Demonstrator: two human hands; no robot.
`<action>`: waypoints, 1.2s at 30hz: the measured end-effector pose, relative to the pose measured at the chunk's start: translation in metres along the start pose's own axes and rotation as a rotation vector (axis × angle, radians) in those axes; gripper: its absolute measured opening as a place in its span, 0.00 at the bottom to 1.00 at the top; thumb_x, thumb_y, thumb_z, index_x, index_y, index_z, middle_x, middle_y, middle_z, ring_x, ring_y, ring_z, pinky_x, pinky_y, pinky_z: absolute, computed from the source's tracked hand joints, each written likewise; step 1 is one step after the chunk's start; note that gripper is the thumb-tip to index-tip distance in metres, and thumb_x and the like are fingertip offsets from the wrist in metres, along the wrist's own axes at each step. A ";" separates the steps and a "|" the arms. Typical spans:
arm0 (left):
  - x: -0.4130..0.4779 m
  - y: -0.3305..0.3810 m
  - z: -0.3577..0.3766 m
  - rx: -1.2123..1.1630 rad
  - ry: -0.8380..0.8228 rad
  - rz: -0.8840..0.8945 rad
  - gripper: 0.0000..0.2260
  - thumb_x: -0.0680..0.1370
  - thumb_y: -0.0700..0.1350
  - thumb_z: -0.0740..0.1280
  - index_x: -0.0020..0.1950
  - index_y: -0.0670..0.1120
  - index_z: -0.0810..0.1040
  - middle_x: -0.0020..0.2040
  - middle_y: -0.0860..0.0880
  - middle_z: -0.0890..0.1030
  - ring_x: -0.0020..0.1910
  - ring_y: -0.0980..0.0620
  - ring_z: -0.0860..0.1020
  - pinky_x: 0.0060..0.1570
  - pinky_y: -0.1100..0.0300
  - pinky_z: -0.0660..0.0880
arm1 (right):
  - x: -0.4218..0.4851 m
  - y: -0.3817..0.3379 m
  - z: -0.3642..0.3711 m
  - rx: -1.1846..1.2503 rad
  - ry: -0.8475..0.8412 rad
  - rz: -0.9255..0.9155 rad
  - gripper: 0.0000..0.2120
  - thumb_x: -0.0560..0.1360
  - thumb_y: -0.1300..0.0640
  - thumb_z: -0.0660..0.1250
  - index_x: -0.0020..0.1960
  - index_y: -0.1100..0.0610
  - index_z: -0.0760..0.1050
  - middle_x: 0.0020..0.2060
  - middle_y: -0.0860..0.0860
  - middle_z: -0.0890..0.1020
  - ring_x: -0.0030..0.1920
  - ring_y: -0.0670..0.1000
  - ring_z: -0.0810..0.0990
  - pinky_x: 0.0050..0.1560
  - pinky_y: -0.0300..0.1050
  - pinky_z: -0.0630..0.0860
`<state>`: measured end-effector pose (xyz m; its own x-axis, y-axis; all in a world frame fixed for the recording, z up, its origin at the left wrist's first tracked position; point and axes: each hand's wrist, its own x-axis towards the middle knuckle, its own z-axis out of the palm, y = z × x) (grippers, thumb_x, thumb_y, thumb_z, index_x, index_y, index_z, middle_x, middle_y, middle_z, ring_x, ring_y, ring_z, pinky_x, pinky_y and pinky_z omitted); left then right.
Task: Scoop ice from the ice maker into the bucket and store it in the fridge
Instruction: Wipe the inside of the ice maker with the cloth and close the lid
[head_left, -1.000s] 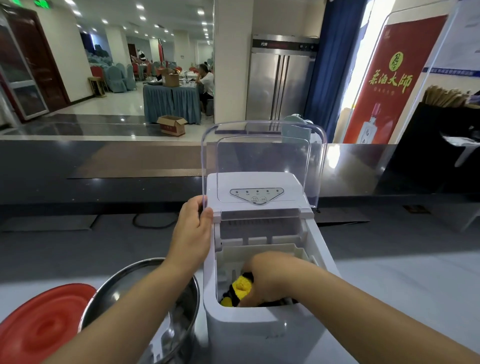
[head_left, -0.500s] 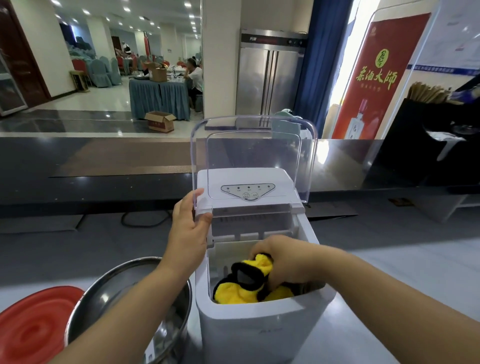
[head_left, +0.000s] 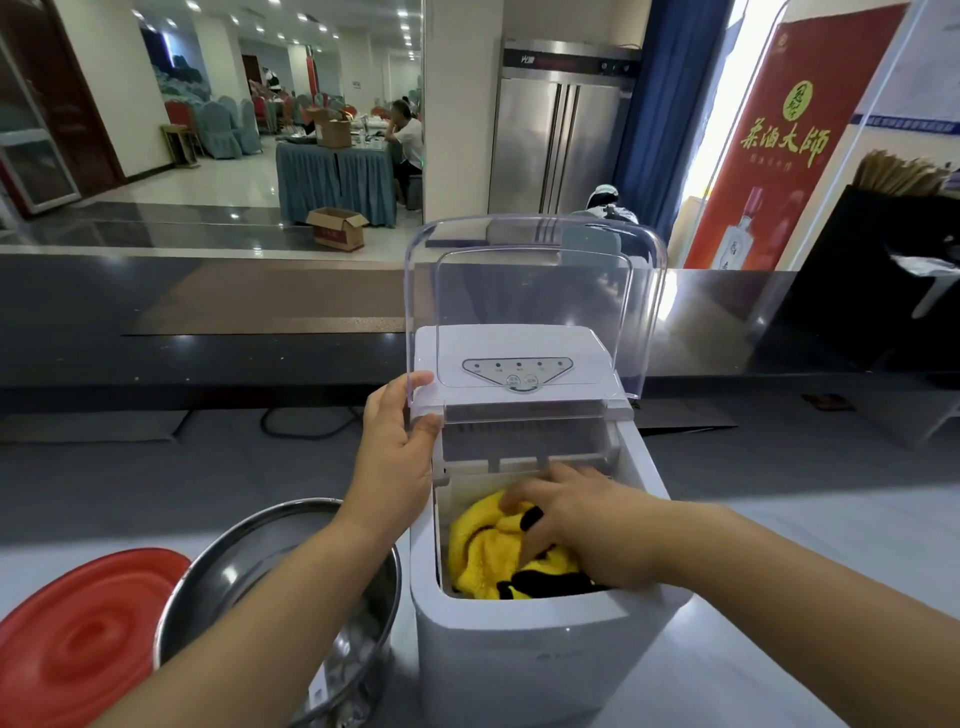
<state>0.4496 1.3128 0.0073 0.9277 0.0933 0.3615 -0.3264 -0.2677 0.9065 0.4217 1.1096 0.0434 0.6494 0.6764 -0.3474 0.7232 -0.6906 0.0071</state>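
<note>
head camera, looking down at a grey counter (head_left: 805, 483): one white plastic ice maker (head_left: 519, 660), boxy with rounded corners, stands at centre. its one clear lid (head_left: 535, 291) is tipped up and back above an oval control panel (head_left: 517, 371).

two bare hands are at the machine. the left hand (head_left: 395, 457) grips the lid's left edge, thumb on the front face and fingers wrapped behind. the right hand (head_left: 587, 525) is down in the open bin, fingers curled into one fluffy yellow-and-black cloth (head_left: 488, 551) that fills it. a black fold shows between two fingers.

just left of the machine stands one round bucket (head_left: 234, 566) of shiny steel, with the left forearm crossing over its mouth. pale lumps at its bottom are too blurred to name. one round red lid (head_left: 78, 639), ridged in rings, lies flat beside the bucket at lower left.

well behind the counter, one tall stainless-steel fridge (head_left: 556, 135) with two closed doors stands beside a blue curtain (head_left: 654, 104). one red banner (head_left: 774, 145) with gold lettering stands at right. one open cardboard box (head_left: 337, 228) sits on the floor.
</note>
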 end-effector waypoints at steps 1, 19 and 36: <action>0.000 0.000 0.000 -0.003 0.001 -0.001 0.13 0.81 0.41 0.59 0.62 0.56 0.69 0.64 0.50 0.67 0.58 0.54 0.72 0.51 0.78 0.66 | -0.002 0.000 -0.002 0.068 -0.048 0.011 0.25 0.74 0.66 0.63 0.63 0.41 0.74 0.72 0.43 0.60 0.70 0.54 0.57 0.68 0.54 0.64; -0.001 0.004 0.003 -0.043 -0.010 -0.051 0.13 0.81 0.42 0.58 0.61 0.58 0.69 0.66 0.52 0.65 0.62 0.51 0.71 0.55 0.65 0.71 | 0.048 -0.039 0.002 0.117 -0.034 0.171 0.13 0.74 0.55 0.66 0.58 0.52 0.75 0.49 0.54 0.80 0.47 0.57 0.77 0.39 0.45 0.71; -0.001 0.001 0.002 -0.059 -0.022 -0.065 0.13 0.82 0.42 0.58 0.61 0.59 0.69 0.65 0.53 0.65 0.59 0.58 0.71 0.51 0.76 0.66 | 0.040 -0.027 0.014 0.362 0.083 0.111 0.21 0.73 0.54 0.67 0.65 0.44 0.73 0.58 0.48 0.80 0.54 0.53 0.76 0.47 0.44 0.73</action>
<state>0.4488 1.3105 0.0076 0.9509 0.0873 0.2971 -0.2747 -0.2045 0.9395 0.4247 1.1520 0.0157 0.7468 0.6003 -0.2862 0.5269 -0.7967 -0.2962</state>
